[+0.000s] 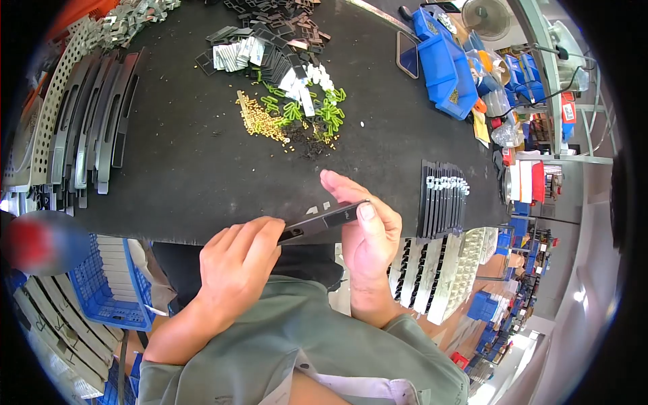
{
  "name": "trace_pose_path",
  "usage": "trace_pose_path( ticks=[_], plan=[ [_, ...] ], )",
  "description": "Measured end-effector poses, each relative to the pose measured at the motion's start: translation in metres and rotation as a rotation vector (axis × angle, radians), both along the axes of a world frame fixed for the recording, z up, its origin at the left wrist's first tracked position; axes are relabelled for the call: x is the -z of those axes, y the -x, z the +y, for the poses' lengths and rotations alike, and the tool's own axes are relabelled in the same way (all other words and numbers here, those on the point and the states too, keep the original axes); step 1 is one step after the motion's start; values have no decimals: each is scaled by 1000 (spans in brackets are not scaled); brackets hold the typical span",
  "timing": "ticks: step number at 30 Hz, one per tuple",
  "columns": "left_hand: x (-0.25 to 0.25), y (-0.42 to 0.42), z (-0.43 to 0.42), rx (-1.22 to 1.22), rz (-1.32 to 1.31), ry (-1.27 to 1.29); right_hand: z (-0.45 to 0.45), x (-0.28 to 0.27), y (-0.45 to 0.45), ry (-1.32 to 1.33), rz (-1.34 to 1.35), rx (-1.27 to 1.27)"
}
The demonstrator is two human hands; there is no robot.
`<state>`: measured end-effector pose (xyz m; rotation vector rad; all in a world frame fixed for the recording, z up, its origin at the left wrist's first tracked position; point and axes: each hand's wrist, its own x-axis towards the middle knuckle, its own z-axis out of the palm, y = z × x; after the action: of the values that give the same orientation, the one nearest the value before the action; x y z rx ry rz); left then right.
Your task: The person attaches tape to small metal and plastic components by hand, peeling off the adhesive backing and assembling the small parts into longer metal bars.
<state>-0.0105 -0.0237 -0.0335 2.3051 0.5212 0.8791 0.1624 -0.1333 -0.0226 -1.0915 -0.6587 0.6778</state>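
Both hands hold a long, narrow black housing (322, 221) tilted above the front edge of the dark table. It has a rectangular inset near one end and openings near the other. My left hand (237, 264) is closed around its lower left end, fingers bent over it. My right hand (370, 233) grips the upper right end, thumb pressed on the face and fingers behind, partly hidden. Just beyond the housing, small silvery pieces (317, 208) lie on the table. Farther out are piles of brass-coloured pins (260, 120), green clips (331, 115) and tiny dark parts (309, 143).
Long grey-black housings (94, 115) are stacked at left beside a perforated basket (50, 101). Black strips with silvery ends (442, 202) lie in a row at right. Black plates (273, 64), a phone (407, 54) and blue bins (445, 74) stand farther back. A blue crate (111, 312) is below left.
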Motion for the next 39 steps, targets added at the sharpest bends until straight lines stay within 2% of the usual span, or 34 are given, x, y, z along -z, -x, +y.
trace_pose_path(
  ticks=[8, 10, 12, 14, 21, 26, 27, 29, 30, 32, 33, 34, 36, 39],
  plan=[
    [-6, 1, -1, -5, -27, 69, 6, 3, -4, -95, -93, -51],
    [-8, 0, -3, -25, -26, 95, 13, 2, 3, -106, 86, -17],
    [-11, -1, -5, -42, -26, 123, 15, -2, 13, -70, 123, 1],
    [-15, -1, -6, -36, 39, 127, 9, -3, 18, 162, 109, -21],
    [-8, -7, -12, 15, 21, 190, 5, 2, 10, 136, -45, 27],
    [-9, -7, -13, 98, 95, 340, -5, 0, 2, 178, -44, 110],
    [-8, -5, -14, 129, 90, 331, -6, -1, -2, 114, 46, 72],
    [-6, -2, -17, 140, 140, 683, -6, 5, 0, 36, 156, 46],
    [-8, -4, -17, 177, 138, 672, -12, 3, 10, 101, 232, -8],
    [-16, -8, -18, 133, 103, 1030, -18, 4, 33, 220, 281, -74],
    [-11, -11, -18, 201, 101, 920, -23, 4, 32, 212, 274, -50],
    [-12, -12, -18, 220, 104, 915, -29, 5, 29, 263, 267, -26],
    [-23, -17, -17, 380, 206, 537, -36, -4, 17, 326, 359, 65],
    [-23, -19, -14, 333, 215, 490, -57, -29, -30, 430, 186, 293]
  ],
)
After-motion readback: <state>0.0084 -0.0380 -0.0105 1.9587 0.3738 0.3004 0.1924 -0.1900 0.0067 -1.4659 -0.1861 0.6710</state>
